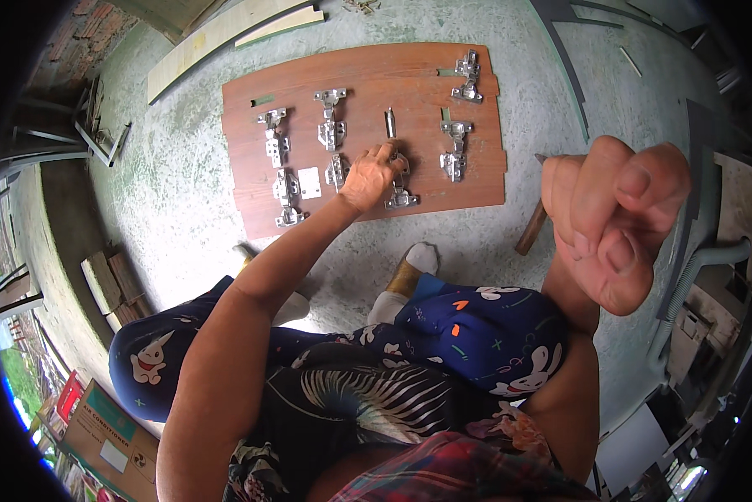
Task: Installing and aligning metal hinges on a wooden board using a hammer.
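A brown wooden board (367, 71) lies on the floor with several silver cabinet hinges on it. My left hand (369, 177) reaches over the board, its fingers closed around the upper part of one cabinet hinge (402, 199). Just beyond those fingertips is a slim, pointed metal piece (390, 123). Another hinge (336, 170) lies partly behind the left hand. Raised close to the camera on the right, my right hand (614, 222) has its fingers curled and pinched together. Whatever they may hold is hidden. A small white square (309, 182) sits among the left hinges.
Beside my right wrist, a wooden handle (530, 230) lies on the floor, partly covered by the hand. Pale wooden planks (225, 42) lie beyond the board. Wood blocks (112, 289) and a cardboard box (104, 439) stand left; a grey corrugated hose (685, 280) runs at right.
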Tool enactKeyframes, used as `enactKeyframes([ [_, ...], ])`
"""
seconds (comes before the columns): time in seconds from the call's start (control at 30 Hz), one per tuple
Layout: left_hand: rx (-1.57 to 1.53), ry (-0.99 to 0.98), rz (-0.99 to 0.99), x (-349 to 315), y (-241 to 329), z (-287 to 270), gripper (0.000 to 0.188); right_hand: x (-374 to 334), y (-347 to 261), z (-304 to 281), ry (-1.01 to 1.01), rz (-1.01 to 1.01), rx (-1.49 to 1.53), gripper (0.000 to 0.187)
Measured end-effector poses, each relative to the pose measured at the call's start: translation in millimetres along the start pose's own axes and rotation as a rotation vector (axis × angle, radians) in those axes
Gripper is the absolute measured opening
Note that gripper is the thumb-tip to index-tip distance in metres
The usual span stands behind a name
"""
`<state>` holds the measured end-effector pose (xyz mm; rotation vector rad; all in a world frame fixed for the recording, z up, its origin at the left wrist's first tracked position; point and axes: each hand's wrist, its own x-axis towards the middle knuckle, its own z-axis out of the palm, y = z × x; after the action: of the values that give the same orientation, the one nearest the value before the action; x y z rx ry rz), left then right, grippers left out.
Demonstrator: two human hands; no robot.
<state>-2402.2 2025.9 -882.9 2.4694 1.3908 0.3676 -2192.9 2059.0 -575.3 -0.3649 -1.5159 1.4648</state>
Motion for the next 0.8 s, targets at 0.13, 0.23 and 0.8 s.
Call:
enactKeyframes([
  [0.13,0.026,0.008,0.01,-6.5,-8.9,-1.4,0.03,1.9,7.7,7.8,0.048,-0.018,-0.038,0.037],
  [0.23,-0.068,0.021,-0.013,-4.6,-8.7,-9.9,0.031,4.7,9.0,8.3,0.058,-0.012,-0.071,0.037],
  [0.8,-0.837,0.132,-0.863,-3.5,24.5,-18.6,0.03,-27.8,176.2,-43.4,0.114,0.826,-0.316,0.021],
])
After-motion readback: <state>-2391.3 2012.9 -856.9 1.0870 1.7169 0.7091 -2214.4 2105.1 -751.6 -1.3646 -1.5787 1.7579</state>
